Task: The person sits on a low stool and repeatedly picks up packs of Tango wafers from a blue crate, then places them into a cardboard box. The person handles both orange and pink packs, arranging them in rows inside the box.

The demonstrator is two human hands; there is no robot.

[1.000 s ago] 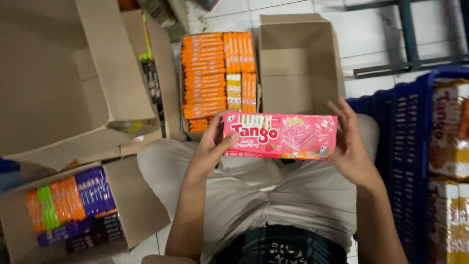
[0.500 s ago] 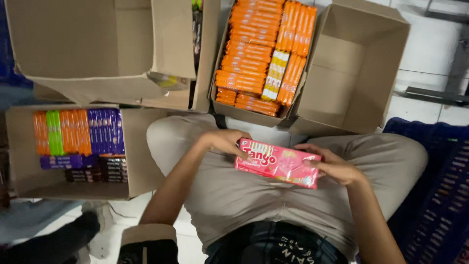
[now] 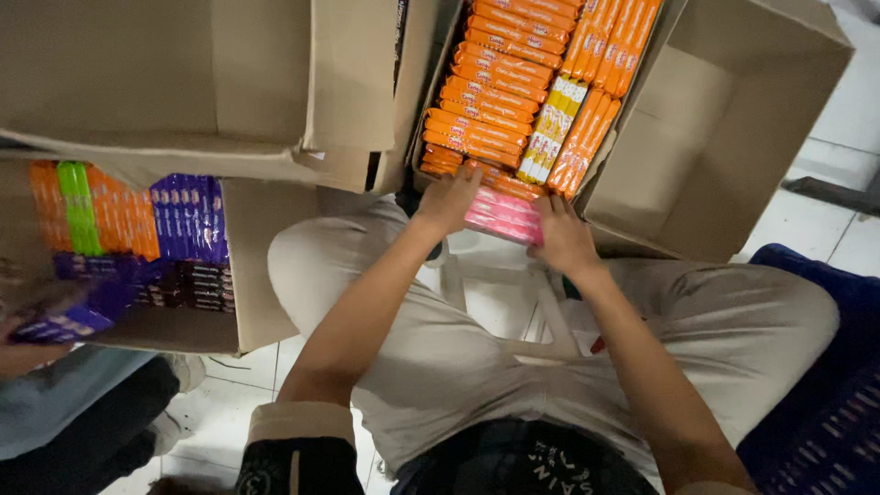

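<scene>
The person sits with knees apart and reaches forward with both bare hands. The left hand (image 3: 449, 197) and the right hand (image 3: 561, 240) grip the two ends of a flat pink snack packet (image 3: 502, 216), which is held just at the near edge of an open cardboard carton (image 3: 733, 137) on the floor ahead. The fingers (image 3: 463, 179) of the left hand are curled over the left end of the packet, and those of the right hand are wrapped round its right end; both are closed on it. The packet is tilted, its right end lower, and it touches or nearly touches the nearest row of orange packets (image 3: 481, 115) standing packed in the left half of the carton; blur makes it hard to tell which. Between the orange rows stands a short stack of yellow-and-white packets (image 3: 550, 133). The right half of the carton is bare cardboard.

To the left lies a second open box (image 3: 247, 275) holding orange, green and purple packets (image 3: 179, 215) in rows, with darker ones below them. A large folded cardboard flap (image 3: 183, 82) lies above that box. At the lower left edge another person's hand (image 3: 23, 353) holds a purple packet. A dark blue plastic crate (image 3: 825, 412) shows at the lower right, beside the person's right thigh.
</scene>
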